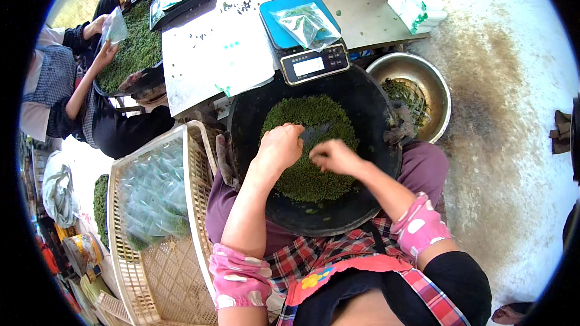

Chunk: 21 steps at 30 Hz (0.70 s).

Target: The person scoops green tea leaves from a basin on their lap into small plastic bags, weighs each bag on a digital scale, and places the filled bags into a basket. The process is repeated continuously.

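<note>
A wide black basin (370,99) sits between my knees with a heap of small green berries (314,187), like green peppercorns, in it. Over the left part of the heap my left hand (281,147) is closed, its fingers bent down and mostly hidden. My right hand (336,158) is a little to the right, slightly blurred, with curled fingers low over the berries. Whether either hand holds any berries is hidden. Beyond the basin, a clear plastic bag (311,29) with some green contents lies on the blue plate of a digital scale (314,62).
Left of me stands a cream plastic crate (172,284) with several filled clear bags (154,187). A metal bowl (440,93) with green sprigs is right of the basin. Empty bags (417,3) lie on the table (241,42). A co-worker (48,87) holds a bag at far left.
</note>
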Available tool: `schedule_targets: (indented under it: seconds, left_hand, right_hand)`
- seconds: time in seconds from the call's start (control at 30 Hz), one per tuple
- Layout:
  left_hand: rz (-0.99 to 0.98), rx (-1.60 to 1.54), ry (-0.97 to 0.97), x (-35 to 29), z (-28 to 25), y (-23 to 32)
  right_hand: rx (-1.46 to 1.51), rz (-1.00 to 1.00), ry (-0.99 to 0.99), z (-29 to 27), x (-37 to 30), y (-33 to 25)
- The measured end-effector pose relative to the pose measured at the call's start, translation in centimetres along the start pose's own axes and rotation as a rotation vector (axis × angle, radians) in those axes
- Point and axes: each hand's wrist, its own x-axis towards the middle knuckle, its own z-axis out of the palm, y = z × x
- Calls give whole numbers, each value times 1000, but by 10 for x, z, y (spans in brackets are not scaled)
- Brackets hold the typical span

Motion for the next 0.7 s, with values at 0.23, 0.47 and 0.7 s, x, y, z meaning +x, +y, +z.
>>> schedule_targets:
  seconds: [0.23,0.47,0.7]
  left_hand:
    - [-28,77,-46,3,1,1]
    - [10,152,32,2,8,-10]
    - [-18,247,41,2,8,-8]
  right_hand:
    - [-554,-576,803,-139,51,-147]
    - [-549,-604,837,-138,65,-144]
    - [-444,-380,646,-67,23,-60]
